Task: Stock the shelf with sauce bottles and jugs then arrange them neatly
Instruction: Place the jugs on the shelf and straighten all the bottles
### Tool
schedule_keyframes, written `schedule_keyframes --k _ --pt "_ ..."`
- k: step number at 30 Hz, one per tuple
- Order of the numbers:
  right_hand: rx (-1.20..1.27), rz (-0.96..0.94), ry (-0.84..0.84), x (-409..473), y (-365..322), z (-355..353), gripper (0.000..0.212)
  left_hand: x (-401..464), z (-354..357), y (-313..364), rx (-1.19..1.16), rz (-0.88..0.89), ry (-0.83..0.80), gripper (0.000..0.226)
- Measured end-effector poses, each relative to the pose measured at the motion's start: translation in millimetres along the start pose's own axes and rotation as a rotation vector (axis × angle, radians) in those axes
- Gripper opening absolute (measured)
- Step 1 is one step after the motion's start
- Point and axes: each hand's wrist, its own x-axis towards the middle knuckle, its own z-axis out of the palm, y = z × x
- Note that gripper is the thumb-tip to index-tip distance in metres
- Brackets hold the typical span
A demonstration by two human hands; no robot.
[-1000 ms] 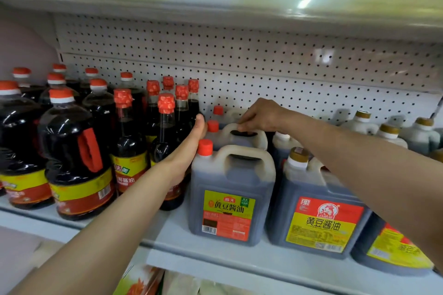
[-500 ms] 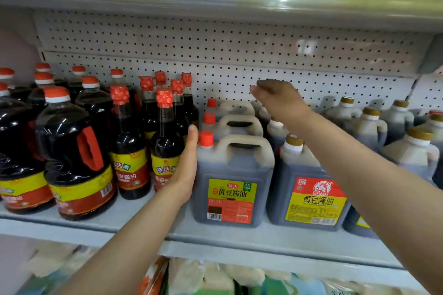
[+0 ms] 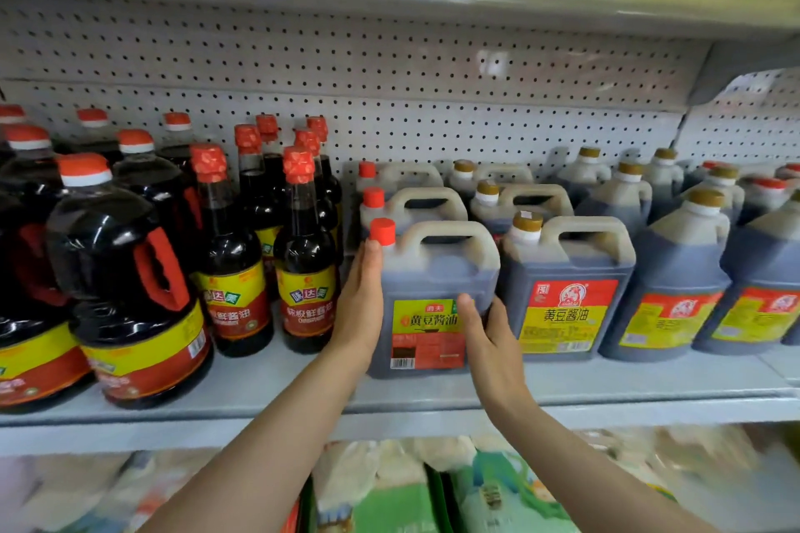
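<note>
Your left hand (image 3: pixel 361 307) lies flat at 9 o'clock of the front red-capped jug (image 3: pixel 426 299), your right hand (image 3: pixel 493 338) flat at its 4 o'clock corner, neither grip clenched, likely squaring it on the shelf (image 3: pixel 433 400) beside the gold-capped jug (image 3: pixel 562 286).

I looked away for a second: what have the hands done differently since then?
The right hand came down from the rear jug handles to the front red-capped jug's right front corner. The left hand stays flat against its left side. The jugs and bottles stand as before.
</note>
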Motion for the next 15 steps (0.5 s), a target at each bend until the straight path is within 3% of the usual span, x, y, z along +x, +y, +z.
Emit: schedule_keyframes --k 10,15 --pt "-0.062 0.042 0.053 -6 -5 8 0.056 7 -2 -4 -0.013 -0.061 -0.021 0.086" --pt "0.010 0.079 0.005 0 -3 -3 0.082 5 -2 -5 -0.129 -0.156 -0.133 0.090"
